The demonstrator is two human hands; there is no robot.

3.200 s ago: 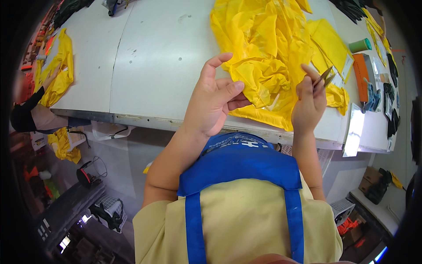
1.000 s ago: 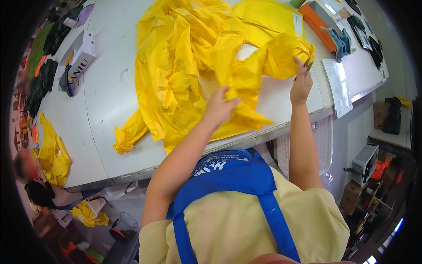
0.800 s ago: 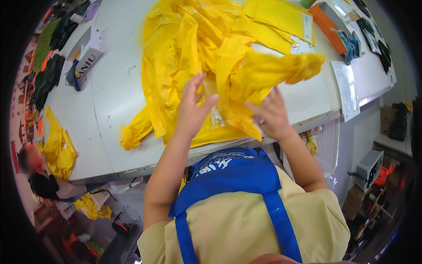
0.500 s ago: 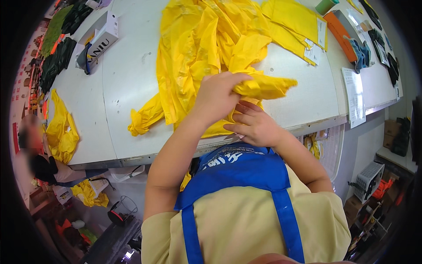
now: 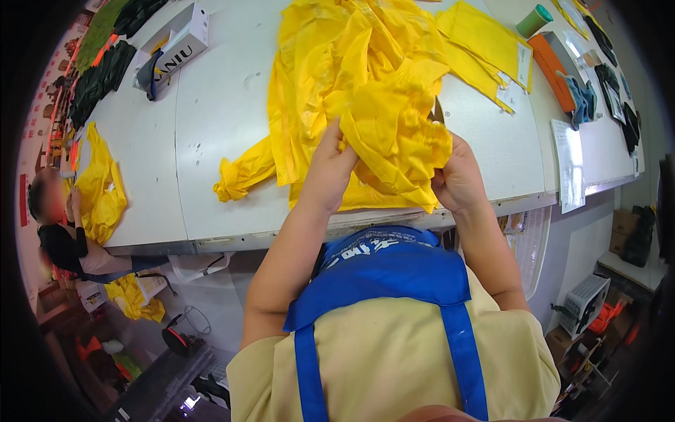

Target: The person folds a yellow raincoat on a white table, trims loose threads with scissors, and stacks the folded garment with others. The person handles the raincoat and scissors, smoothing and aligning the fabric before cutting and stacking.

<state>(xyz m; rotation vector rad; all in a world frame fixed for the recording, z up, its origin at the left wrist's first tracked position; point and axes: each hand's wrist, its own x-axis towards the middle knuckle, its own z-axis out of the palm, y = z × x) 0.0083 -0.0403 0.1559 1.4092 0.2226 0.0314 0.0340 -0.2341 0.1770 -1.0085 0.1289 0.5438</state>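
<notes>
A yellow jacket lies crumpled on the white table in front of me. One sleeve, gathered at its cuff, stretches out to the left on the tabletop. My left hand grips a bunched part of the jacket. Opposite it, my right hand is closed on the gathered, elastic-looking edge of the same part. The yellow cloth hangs spread between both hands, over the table's near edge. Its folds hide some of my fingertips.
Folded yellow garments with white tags lie at the back right, near a green thread spool and an orange box. A white box stands back left. At far left a person handles another yellow garment.
My hands have moved apart, the right one out to the right. The bunched cloth that stuck out rightward is now opened and spread between them. The view has shifted slightly.
</notes>
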